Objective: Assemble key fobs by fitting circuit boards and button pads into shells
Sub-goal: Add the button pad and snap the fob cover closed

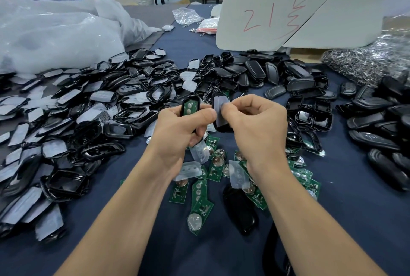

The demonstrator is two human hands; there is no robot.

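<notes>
Above the middle of the dark blue worktop the two hands meet, thumbs almost touching. The left hand has its fingers curled round a black shell, held upright with its open face toward the camera. A green circuit board with round silver contacts sits inside it. Just to the right, the right hand pinches a clear button pad between thumb and forefinger. The pad lies against a second shell, which shows dark behind and below it; I cannot tell whether the other fingers also grip that shell. Below the hands, nearer the camera, loose boards lie scattered on the worktop, mixed with loose pads. A glossy black case lies among them, just left of the right forearm. To the left a wide heap of shell frames, many with pale pads in them, spreads from near to far. Beyond the hands on the right lies a heap of closed black shell backs, and more dark shells line the right edge. At the far left sit crumpled white plastic bags. At the far right a pale sign with red writing stands on the worktop, and to its right is a bag of metal rings.
</notes>
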